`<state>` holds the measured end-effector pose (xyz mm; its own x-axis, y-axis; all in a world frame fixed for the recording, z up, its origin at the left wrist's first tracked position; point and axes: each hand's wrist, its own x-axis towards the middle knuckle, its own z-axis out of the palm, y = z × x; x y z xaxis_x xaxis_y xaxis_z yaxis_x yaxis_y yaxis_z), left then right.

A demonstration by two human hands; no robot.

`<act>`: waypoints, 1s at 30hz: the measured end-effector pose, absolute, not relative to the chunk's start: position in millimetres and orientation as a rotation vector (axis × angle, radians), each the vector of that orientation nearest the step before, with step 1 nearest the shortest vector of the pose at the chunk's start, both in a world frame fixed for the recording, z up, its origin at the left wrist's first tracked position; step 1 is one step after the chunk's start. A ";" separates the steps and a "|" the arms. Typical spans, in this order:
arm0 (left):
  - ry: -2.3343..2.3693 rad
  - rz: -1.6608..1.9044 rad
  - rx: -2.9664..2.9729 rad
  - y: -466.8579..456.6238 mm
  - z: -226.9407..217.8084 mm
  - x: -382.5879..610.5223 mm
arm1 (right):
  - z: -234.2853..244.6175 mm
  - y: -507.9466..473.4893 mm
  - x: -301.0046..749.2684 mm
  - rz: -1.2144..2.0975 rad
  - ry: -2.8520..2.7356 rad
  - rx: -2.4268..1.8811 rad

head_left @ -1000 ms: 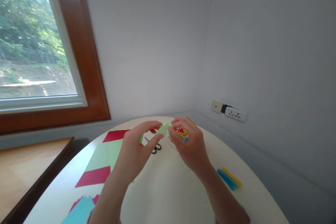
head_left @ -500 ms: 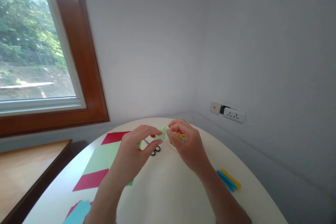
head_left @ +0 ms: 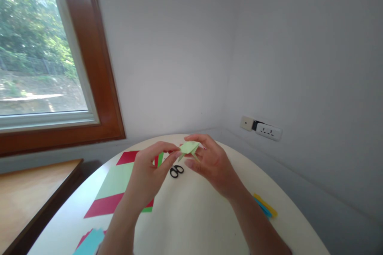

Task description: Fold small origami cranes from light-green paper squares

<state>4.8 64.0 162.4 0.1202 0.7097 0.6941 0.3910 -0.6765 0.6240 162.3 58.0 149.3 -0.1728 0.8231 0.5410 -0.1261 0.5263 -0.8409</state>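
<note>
Paper [head_left: 189,148], folded and pale green, is raised above the surface [head_left: 191,219], its left end pinched in the grip of the left hand [head_left: 149,175]. The right hand [head_left: 214,164] curves around the other end, grip wide.

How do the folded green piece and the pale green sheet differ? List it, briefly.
Shape: the folded green piece is creased, with pointed ends; the pale green sheet lies flat.
Place: the folded green piece is pinched by the left hand; the pale green sheet is down on the table.
Size: the folded green piece looks smaller.
Both are light green.
</note>
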 end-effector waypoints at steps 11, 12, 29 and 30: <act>1.068 1.517 2.043 64.5 160.5 3.5 | 150.7 57.8 162.0 0.835 -1.454 -0.670; 1.066 1.515 2.040 64.3 161.0 3.7 | 151.0 57.4 162.1 0.822 -1.456 -0.682; 1.019 1.523 1.980 62.6 164.1 5.1 | 150.1 57.1 159.3 0.675 -1.560 -0.730; 1.014 1.523 1.974 62.5 164.2 5.2 | 150.0 56.9 158.7 0.668 -1.554 -0.726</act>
<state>5.2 62.5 164.2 0.1215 0.7714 0.6246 0.2788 -0.6304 0.7244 158.7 56.9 150.0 -0.0692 0.7714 0.6326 0.0718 0.6363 -0.7681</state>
